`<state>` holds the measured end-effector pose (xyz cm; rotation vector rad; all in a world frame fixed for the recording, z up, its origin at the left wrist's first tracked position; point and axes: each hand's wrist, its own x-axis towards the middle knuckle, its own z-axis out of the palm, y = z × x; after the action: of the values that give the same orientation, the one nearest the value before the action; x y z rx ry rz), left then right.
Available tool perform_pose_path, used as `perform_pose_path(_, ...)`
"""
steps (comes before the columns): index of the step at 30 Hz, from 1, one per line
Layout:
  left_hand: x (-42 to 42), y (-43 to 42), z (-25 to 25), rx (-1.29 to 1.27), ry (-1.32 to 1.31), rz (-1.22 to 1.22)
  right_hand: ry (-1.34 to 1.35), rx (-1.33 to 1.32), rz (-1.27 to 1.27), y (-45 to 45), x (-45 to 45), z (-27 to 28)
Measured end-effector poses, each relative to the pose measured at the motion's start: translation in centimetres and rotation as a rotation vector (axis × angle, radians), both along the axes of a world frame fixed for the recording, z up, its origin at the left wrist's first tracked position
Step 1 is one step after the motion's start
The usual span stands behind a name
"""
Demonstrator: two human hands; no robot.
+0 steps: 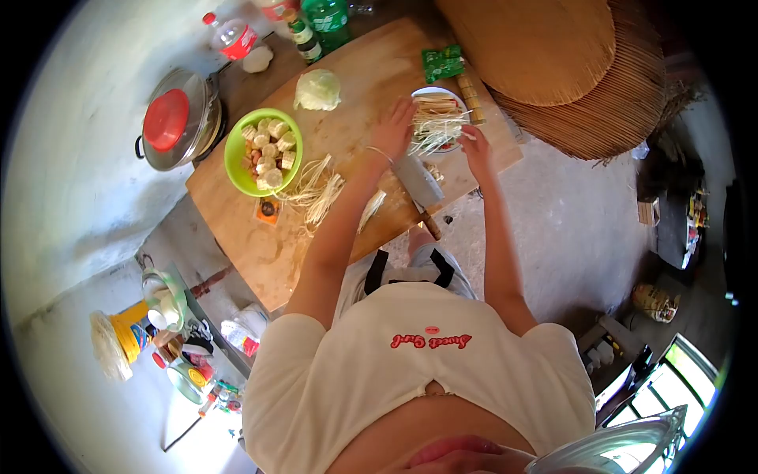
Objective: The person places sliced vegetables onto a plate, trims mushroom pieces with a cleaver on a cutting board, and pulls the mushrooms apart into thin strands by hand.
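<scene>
A white plate point(433, 93) near the far right of the wooden table holds pale thin strips point(439, 130) and browner ones. My left hand point(395, 125) is at the plate's left edge, fingers stretched out and holding nothing. At its right edge my right hand point(474, 148) has its fingers closed at the ends of the pale strips. Just below the plate lies a cleaver point(418, 182), its handle toward me. Several bundles of pale strips point(322, 199) lie left of my left forearm, beside a green bowl point(230, 158) of corn pieces point(269, 150).
The wooden table point(237, 245) also bears a cabbage point(317, 90), a green packet point(442, 63) and a small orange packet point(268, 211). Bottles point(303, 38) stand behind. A lidded pot point(180, 118) is at the left, round woven trays point(553, 63) at the upper right.
</scene>
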<state>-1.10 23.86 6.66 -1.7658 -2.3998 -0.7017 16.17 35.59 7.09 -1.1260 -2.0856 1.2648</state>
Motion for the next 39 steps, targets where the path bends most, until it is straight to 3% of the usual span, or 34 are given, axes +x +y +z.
perform_pose_path(1,-1.1,-1.6,0.6,0.032,-0.099,-0.006,-0.001,-0.006,0.015,-1.3,-0.1,0.7)
perform_pose_path(3,-3.6,-5.0,2.4,0.069,-0.187,-0.008,0.153,-0.308,0.135,-4.2,-0.5,1.9)
perform_pose_path(5,-4.6,-9.9,4.1,0.244,-0.304,0.085,0.065,-0.54,0.277,-7.5,-0.6,1.4)
perform_pose_path(7,-4.7,-15.4,2.1,0.187,-0.341,0.206,-0.079,-0.721,0.343,-11.3,-0.7,-2.4)
perform_pose_path(8,-4.0,-17.7,1.4,0.029,-0.466,0.243,-0.113,-0.872,0.388,-13.1,-0.6,-4.6)
perform_pose_path(9,-3.3,-19.7,0.5,-0.127,-0.587,0.278,-0.11,-0.867,0.396,-14.7,-0.8,-5.8)
perform_pose_path(12,-0.3,-22.4,-3.7,-0.222,-0.787,0.193,-0.255,-0.914,0.345,-18.4,-1.4,-9.9)
perform_pose_path(14,2.0,-21.9,-5.0,-0.171,-0.513,0.058,-0.295,-0.538,0.218,-19.7,-1.8,-13.5)
perform_pose_path(17,2.8,-18.9,-6.5,-0.342,-0.331,0.12,-0.085,-0.734,0.087,-20.8,-2.9,-10.8)
perform_pose_path(21,2.5,-17.1,-7.4,-0.485,-0.336,0.214,-0.1,-0.625,0.123,-20.8,-3.0,-12.4)
perform_pose_path(23,1.0,-17.4,-7.7,-0.527,-0.699,0.162,0.002,-0.648,0.155,-21.0,-3.1,-12.7)
perform_pose_path(24,0.8,-18.1,-8.3,-0.528,-0.699,0.152,0.002,-0.646,0.146,-21.5,-3.1,-11.8)
perform_pose_path(26,-0.1,-19.6,-9.5,-0.145,-1.214,0.127,0.076,-0.53,0.156,-22.5,-3.7,-7.5)
perform_pose_path(27,-0.4,-20.1,-8.8,-0.145,-1.212,0.122,0.079,-0.527,0.152,-22.8,-4.1,-5.9)
perform_pose_path(29,-0.6,-21.2,-5.4,0.152,-1.571,-0.012,-0.025,-0.261,0.3,-23.1,-4.6,-2.6)
perform_pose_path(32,-1.5,-22.6,0.5,0.015,-1.597,0.049,-0.076,-0.138,0.339,-23.6,-5.6,2.8)
perform_pose_path(34,-1.4,-23.4,4.0,0.06,-1.618,0.051,-0.033,-0.067,0.373,-23.7,-6.3,4.5)
perform_pose_path(39,-2.2,-24.8,3.5,0.239,-1.624,-0.003,-0.088,0.157,0.493,-24.3,-7.8,8.7)
